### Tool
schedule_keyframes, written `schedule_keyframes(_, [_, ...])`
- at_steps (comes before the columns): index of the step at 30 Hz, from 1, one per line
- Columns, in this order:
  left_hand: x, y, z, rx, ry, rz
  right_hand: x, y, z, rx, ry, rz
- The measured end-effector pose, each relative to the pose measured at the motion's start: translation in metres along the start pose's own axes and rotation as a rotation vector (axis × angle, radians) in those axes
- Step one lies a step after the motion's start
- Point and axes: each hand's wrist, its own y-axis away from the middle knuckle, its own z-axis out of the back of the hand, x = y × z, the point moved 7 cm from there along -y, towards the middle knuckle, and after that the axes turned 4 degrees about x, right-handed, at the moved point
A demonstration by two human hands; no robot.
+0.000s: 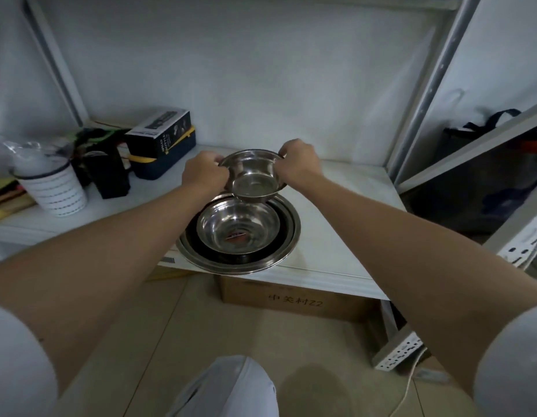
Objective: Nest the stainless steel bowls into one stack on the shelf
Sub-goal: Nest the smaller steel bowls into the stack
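Note:
A small stainless steel bowl [253,176] hangs tilted toward me, just above and behind the stack. My left hand [204,173] grips its left rim and my right hand [298,164] grips its right rim. Below it, a medium steel bowl [237,225] sits nested inside a wide steel bowl [287,233] near the front edge of the white shelf [336,233]. A small reddish label shows at the bottom of the medium bowl.
On the shelf's left stand a striped white cup [55,188], a black holder [110,173] and a dark box on a blue and yellow case [162,145]. A cardboard box [294,299] sits under the shelf. A metal upright [423,94] rises at the right.

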Motion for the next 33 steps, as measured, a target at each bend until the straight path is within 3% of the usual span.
schedule_keyframes(13, [0.068,-0.004,-0.029,0.154,-0.291,0.083,-0.016,0.008,-0.095,0.281,0.160,-0.006])
schedule_keyframes(23, [0.078,-0.007,-0.042,0.210,-0.398,0.013,-0.020,0.015,-0.107,0.299,0.352,0.101])
schedule_keyframes(29, [0.072,-0.002,-0.041,0.126,-0.659,-0.037,-0.017,0.024,-0.109,0.291,0.420,0.152])
schedule_keyframes(33, [0.066,-0.002,-0.040,0.125,-0.654,-0.077,-0.015,0.026,-0.106,0.271,0.489,0.185])
